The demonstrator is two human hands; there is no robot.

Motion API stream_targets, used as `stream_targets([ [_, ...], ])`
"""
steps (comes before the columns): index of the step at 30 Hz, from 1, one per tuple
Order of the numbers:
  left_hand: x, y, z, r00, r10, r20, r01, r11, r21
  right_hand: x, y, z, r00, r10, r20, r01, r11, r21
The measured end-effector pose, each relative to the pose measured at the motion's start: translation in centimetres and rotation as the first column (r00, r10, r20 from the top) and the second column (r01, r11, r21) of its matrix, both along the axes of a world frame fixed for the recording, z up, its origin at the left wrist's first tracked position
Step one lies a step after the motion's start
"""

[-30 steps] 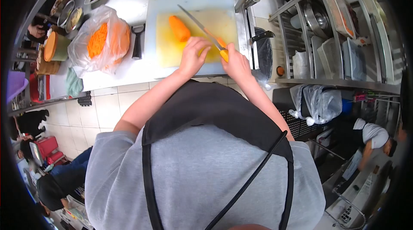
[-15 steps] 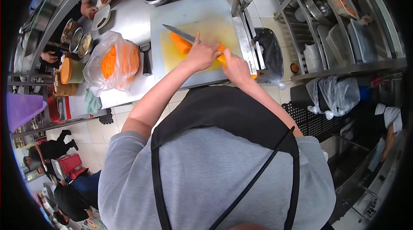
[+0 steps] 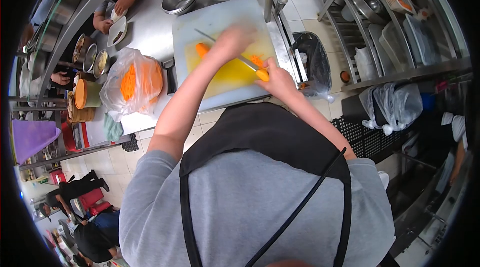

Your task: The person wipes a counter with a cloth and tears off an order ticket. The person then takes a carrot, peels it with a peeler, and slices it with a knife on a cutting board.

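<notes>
My right hand grips the yellow handle of a long kitchen knife, whose blade lies slantwise across the white cutting board with its tip toward the far left. Over the middle of the blade is my left hand, its fingers smeared by motion, so whether they hold anything cannot be made out. An orange carrot piece rests on the board left of that hand, partly hidden by the wrist. Just past the knife handle sits a small heap of cut carrot. Yellow-orange stain covers the board's middle.
Left of the board stand a plastic bag of shredded carrot and a dark-handled tool. Steel bowls sit at the back. A co-worker's hands are at a white dish. A lined bin stands to the right.
My left hand has lifted from beside the knife and moved farther away from me in a blur. My right hand keeps the knife, its handle now showing. The carrot piece has shifted slightly left.
</notes>
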State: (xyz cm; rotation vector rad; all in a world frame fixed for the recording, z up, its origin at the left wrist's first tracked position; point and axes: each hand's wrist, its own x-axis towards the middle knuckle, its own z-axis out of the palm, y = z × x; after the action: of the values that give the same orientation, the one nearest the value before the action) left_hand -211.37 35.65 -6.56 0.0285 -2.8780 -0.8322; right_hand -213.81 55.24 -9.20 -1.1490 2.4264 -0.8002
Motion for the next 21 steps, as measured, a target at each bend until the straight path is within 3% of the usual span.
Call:
stream_targets([
  [2,1.9,0.4,4.7,0.984,0.170,-0.046,-0.168,0.985,0.043,-1.1,0.5,-0.4,0.991,-0.064,0.121,0.069,0.997,-0.043],
  [3,2.9,0.3,5.3,0.985,0.166,-0.046,-0.164,0.986,0.041,-1.5,0.6,0.0,0.990,-0.068,0.121,0.074,0.996,-0.045],
  [5,4.2,0.2,6.0,0.918,0.258,0.300,-0.281,0.959,0.036,-2.3,0.8,1.4,0.980,-0.082,0.183,0.094,0.994,-0.058],
  [6,4.3,0.3,5.1,0.921,0.257,0.292,-0.279,0.960,0.034,-2.6,0.9,1.1,0.979,-0.076,0.187,0.095,0.991,-0.096],
  [8,4.4,0.7,0.4,0.934,0.091,0.345,-0.060,0.993,-0.098,-3.0,0.8,1.5,0.973,-0.098,0.211,0.123,0.986,-0.109],
  [10,3.7,1.5,-4.4,0.994,-0.092,-0.054,0.082,0.984,-0.160,-3.1,0.7,2.2,0.959,-0.122,0.254,0.162,0.976,-0.146],
  [11,2.9,2.0,-4.9,0.994,-0.092,-0.065,0.080,0.983,-0.166,-3.2,0.7,2.3,0.963,-0.120,0.243,0.160,0.975,-0.153],
  [13,1.6,2.8,-5.2,0.962,-0.259,0.082,0.272,0.921,-0.280,-3.4,0.9,2.2,0.965,-0.096,0.246,0.143,0.973,-0.181],
  [14,1.3,3.2,-5.0,0.963,-0.258,0.074,0.268,0.920,-0.285,-3.6,0.9,2.0,0.961,-0.116,0.252,0.158,0.976,-0.153],
  [16,1.3,3.7,-4.7,0.930,-0.279,0.237,0.331,0.919,-0.215,-3.6,1.2,2.2,0.961,-0.120,0.248,0.162,0.974,-0.156],
  [21,1.7,3.7,-5.4,0.949,-0.249,0.192,0.291,0.927,-0.236,-3.7,2.2,1.9,0.949,-0.138,0.283,0.173,0.979,-0.106],
])
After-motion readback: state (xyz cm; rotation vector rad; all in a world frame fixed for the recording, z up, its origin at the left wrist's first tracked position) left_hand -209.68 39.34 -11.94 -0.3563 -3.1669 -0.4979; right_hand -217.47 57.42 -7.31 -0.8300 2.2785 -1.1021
